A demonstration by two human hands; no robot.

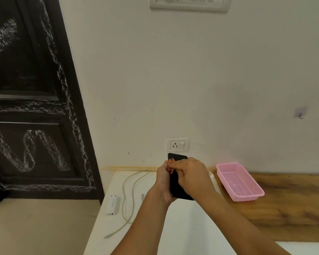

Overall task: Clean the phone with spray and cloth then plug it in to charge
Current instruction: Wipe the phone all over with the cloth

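Note:
My left hand (163, 178) grips a black phone (176, 157) by its left edge and holds it upright above the white counter. My right hand (191, 173) presses a small orange cloth (171, 165) against the phone's face; most of the cloth is hidden under my fingers. A white charger adapter (113, 205) lies on the counter to the left, with a pale cable (129, 192) looping beside it. A wall socket (177, 144) with its switch sits just above the phone. No spray bottle is in view.
A pink plastic basket (240, 182) sits on the wooden surface (293, 203) at the right. The white counter (188, 227) ends at its left edge near a dark door (31, 107). A switch panel (190, 3) is high on the wall.

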